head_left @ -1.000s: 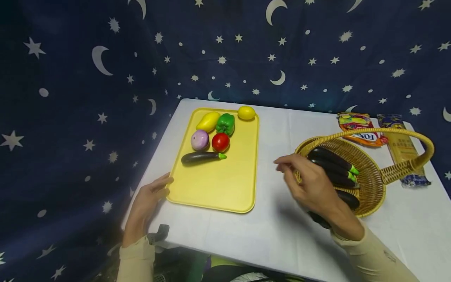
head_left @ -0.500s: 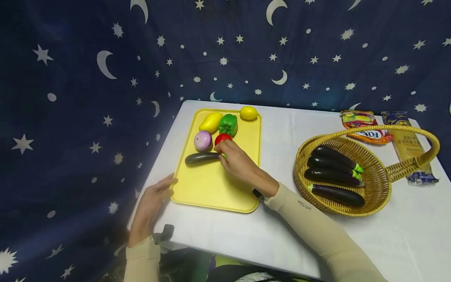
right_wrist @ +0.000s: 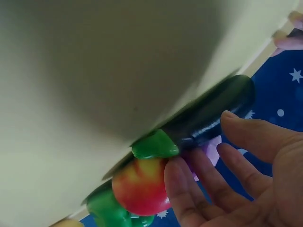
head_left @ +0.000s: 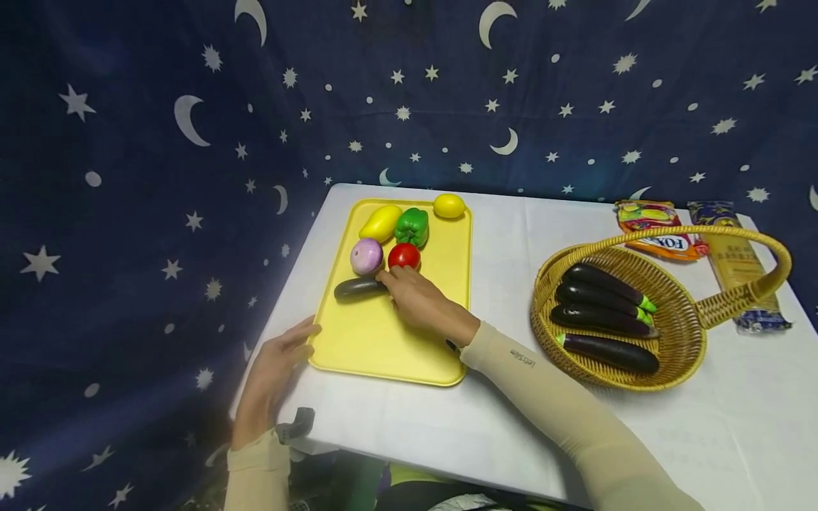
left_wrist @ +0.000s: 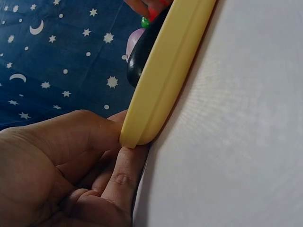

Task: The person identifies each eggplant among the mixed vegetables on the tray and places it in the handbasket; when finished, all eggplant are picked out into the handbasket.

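Note:
A yellow tray (head_left: 377,353) lies on the white table, with my left hand (head_left: 273,362) at its left edge. In the left wrist view, the thumb and fingers (left_wrist: 124,172) pinch the tray's rim. A dark eggplant (head_left: 353,289) with a green cap lies crosswise on the tray. My right hand (head_left: 418,301) is over its cap end, covering that part in the head view. In the right wrist view, the thumb and fingers are spread apart beside the eggplant (right_wrist: 208,111); contact is unclear. A red tomato (head_left: 405,256) and a purple onion (head_left: 366,257) sit just beyond it.
A yellow mango (head_left: 381,223), a green bell pepper (head_left: 412,226) and a lemon (head_left: 449,206) sit at the tray's far end. To the right stands a wicker basket (head_left: 693,348) with a high handle and several eggplants (head_left: 610,353). Food packets (head_left: 664,238) lie behind it.
My right hand has come from beside the basket to the tray, passed near the tomato, and shifted slightly left over the eggplant. The left hand stays at the tray's edge.

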A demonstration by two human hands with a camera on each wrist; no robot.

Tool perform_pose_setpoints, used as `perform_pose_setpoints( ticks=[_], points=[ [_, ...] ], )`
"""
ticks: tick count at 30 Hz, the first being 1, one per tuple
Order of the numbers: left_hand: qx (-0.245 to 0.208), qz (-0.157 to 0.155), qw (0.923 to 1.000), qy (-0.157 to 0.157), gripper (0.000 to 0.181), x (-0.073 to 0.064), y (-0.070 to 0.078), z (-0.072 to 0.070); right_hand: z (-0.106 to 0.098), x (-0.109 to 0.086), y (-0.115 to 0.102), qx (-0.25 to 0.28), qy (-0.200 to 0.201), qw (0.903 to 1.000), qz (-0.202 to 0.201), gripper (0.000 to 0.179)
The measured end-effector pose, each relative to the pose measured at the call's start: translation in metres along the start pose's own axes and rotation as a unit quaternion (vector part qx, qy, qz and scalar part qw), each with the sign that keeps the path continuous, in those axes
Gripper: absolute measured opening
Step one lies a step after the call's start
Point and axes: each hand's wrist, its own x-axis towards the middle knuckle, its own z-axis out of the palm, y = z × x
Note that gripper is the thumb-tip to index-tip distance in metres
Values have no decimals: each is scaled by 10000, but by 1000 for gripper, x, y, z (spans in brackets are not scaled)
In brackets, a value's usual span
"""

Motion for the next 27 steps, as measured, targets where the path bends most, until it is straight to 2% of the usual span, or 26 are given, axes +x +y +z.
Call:
perform_pose_setpoints(
  ticks=[7,13,20,27],
  points=[
    [147,132,9998,27,46,-1,-3,0,4,1,0,-257,83,9996,-95,33],
    [231,138,9996,-30,46,-1,-3,0,6,-3,3,-307,-148,9994,29,25],
    [223,30,9997,-3,47,-1,-1,-1,9,-8,7,-56,-309,9995,72,25],
    [330,213,9992,-21,45,-1,0,-2,3,-19,6,195,-211,9996,-33,28]
  ],
)
